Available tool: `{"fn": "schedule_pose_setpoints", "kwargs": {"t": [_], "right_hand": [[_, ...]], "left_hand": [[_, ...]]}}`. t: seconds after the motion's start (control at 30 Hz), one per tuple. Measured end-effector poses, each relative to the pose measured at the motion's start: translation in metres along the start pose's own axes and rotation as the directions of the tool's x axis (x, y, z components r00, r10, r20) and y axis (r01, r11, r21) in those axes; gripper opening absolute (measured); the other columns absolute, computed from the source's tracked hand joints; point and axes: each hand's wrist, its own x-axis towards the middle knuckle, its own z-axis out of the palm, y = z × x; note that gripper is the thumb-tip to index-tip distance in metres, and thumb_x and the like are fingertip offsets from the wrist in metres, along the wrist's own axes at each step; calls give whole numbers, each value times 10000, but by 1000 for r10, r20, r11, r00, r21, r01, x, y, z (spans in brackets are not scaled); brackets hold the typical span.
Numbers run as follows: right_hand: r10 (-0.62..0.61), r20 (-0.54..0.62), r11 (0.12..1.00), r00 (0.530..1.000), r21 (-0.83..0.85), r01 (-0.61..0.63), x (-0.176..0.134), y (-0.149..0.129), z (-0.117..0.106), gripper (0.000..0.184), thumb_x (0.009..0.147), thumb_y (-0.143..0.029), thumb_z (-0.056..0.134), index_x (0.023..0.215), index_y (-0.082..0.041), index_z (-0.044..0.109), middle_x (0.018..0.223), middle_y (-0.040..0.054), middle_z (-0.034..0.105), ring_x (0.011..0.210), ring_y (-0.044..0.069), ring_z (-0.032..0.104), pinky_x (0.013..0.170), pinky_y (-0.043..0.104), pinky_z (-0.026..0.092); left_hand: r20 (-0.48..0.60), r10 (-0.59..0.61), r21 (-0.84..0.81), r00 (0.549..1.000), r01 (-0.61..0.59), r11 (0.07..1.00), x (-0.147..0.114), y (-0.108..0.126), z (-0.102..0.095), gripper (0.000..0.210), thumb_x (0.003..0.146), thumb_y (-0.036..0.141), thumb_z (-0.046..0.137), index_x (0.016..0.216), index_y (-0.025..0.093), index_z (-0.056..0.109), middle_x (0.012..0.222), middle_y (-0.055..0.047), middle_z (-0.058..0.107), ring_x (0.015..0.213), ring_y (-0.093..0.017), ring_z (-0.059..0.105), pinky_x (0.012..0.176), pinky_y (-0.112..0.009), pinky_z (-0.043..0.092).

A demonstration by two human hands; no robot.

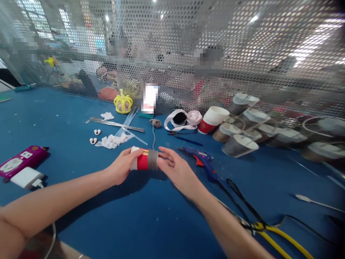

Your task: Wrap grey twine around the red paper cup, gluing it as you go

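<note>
A red and white paper cup (pixel 142 162) lies on its side in the air above the blue table. Grey yarn (pixel 153 160) is wound in a band round the end toward my right hand. My left hand (pixel 124 166) grips the white end, thumb along the top. At the wrapped end, my right hand (pixel 176 168) has its thumb and curved fingers against the cup; part of the contact is hidden. From the band, a strand runs back to a small ball of grey yarn (pixel 155 123). A blue glue gun (pixel 206 162) lies right of my right hand.
Stacked paper cups (pixel 212 120) and several yarn-wrapped cups (pixel 239 145) stand back right. Yellow-handled cutters (pixel 272 233) lie front right, a purple power strip (pixel 23 162) left. Wires (pixel 118 124), a yellow crown-shaped piece (pixel 123 102) and a bright phone (pixel 150 98) sit before a perforated metal screen (pixel 172 36).
</note>
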Motion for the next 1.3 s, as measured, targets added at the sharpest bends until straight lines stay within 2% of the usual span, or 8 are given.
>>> {"fn": "schedule_pose_setpoints", "kwargs": {"t": [0.1,0.2,0.3,0.43,0.57,0.7,1.03,1.3], "right_hand": [[-24,79,1000,997,-12,25,-2,0,3,516,699,-324,628,1146,-169,422,1091,117,582,920,194,596,778,359,498],[-14,80,999,997,31,12,-2,1,1,442,700,-293,628,1085,-174,447,1042,100,607,912,188,605,789,359,499],[8,63,998,998,65,-12,-1,1,-2,411,700,-284,629,1061,-181,462,1054,103,611,936,197,602,802,370,496],[10,49,999,999,51,-13,-4,-2,-2,453,712,-291,606,1120,-166,452,1075,124,609,925,212,613,775,366,516],[-33,-30,997,999,-68,30,-7,-3,3,512,705,-285,596,1171,-135,448,1184,161,536,1007,238,572,765,358,528],[-62,-50,992,997,-117,56,-7,-2,7,470,702,-252,579,1144,-131,472,1147,146,563,967,224,590,759,350,535],[-37,-79,995,996,-97,29,-7,-3,7,412,681,-222,589,1074,-159,484,1090,130,600,932,230,612,763,367,527],[-23,-60,998,998,-63,19,-8,-3,6,424,673,-219,589,1074,-164,462,1083,119,588,918,215,607,764,354,516]], "left_hand": [[-14,-15,-46,1000,14,999,-2,1,0,319,742,382,565,883,97,582,802,-78,635,666,-136,570,567,-220,415],[90,28,-32,995,-25,999,-4,2,-2,296,709,326,605,898,101,570,812,-65,628,692,-137,565,607,-233,415],[186,90,110,978,-112,988,-6,5,-4,326,679,233,620,971,114,539,850,-47,617,734,-134,544,656,-241,410],[218,159,352,963,-230,908,-8,8,-5,350,698,220,573,1026,107,522,867,-46,606,734,-140,520,644,-241,400],[238,181,406,954,-267,874,-9,7,-5,348,725,239,534,1043,99,510,886,-58,603,754,-152,519,659,-253,412],[240,197,469,951,-291,834,-11,7,-3,305,735,243,520,1003,96,525,858,-57,607,730,-151,513,649,-255,420],[290,252,458,923,-366,810,-14,5,-2,272,744,196,500,998,101,528,867,-53,619,742,-150,537,676,-252,440],[276,251,451,928,-355,819,-13,3,-2,275,751,206,508,1003,97,529,869,-56,630,741,-157,556,663,-249,453]]}}
